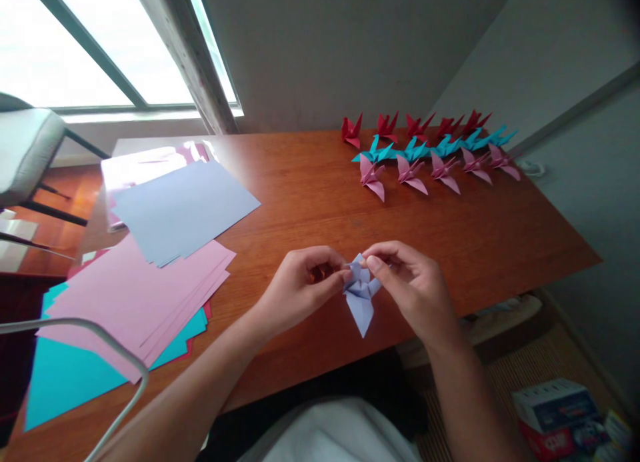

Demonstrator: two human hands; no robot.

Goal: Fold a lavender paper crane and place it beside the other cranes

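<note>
Near the front edge of the wooden table, a pale lavender origami crane [361, 299] is held up between both hands. My left hand [314, 280] pinches its left side between thumb and fingers. My right hand [406, 275] grips the upper right part with thumb and index finger. One pointed wing hangs down toward me, and part of the paper is hidden behind the fingertips. Farther back on the right stand rows of finished paper cranes: red cranes [351, 130] at the rear, turquoise cranes [374, 150] in the middle, pink cranes [371, 177] in front.
Lavender sheets [187, 209] lie at the left over a shiny plastic packet [145, 165]. Closer to me, pink sheets [135, 295] rest on turquoise sheets [70, 389], with red edges showing. A pale cable [143, 382] curves across the lower left. A chair [30, 149] stands beyond the table.
</note>
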